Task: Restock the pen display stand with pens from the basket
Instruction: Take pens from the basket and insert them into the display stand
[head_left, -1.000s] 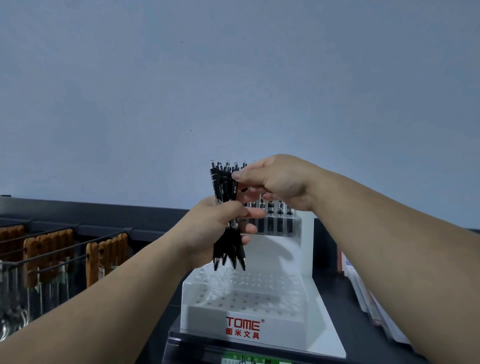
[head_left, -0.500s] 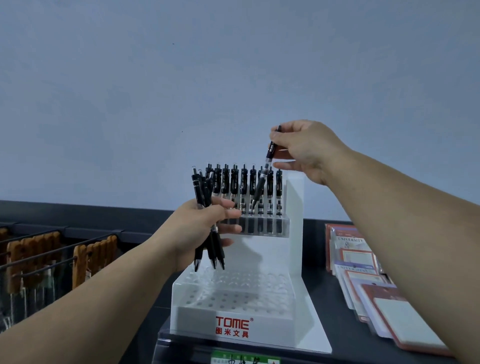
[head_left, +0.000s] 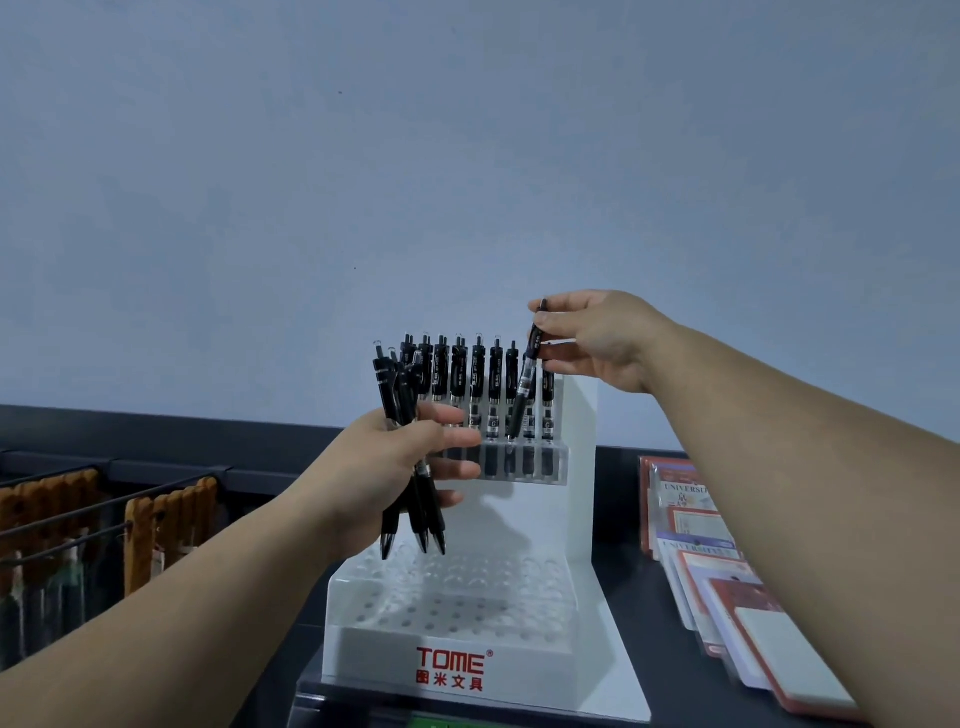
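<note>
The right hand (head_left: 597, 340) pinches one black pen (head_left: 524, 376) near its top between thumb and fingers, tilted, its tip at the upper tier of the white display stand (head_left: 452, 644) among the standing pens (head_left: 475, 384). The left hand (head_left: 395, 467) grips a bundle of pens (head_left: 435, 522) in curled fingers, above the lower tier.

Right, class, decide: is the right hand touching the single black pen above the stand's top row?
Touching. The head view shows the right hand pinching the single black pen near its top end.
</note>
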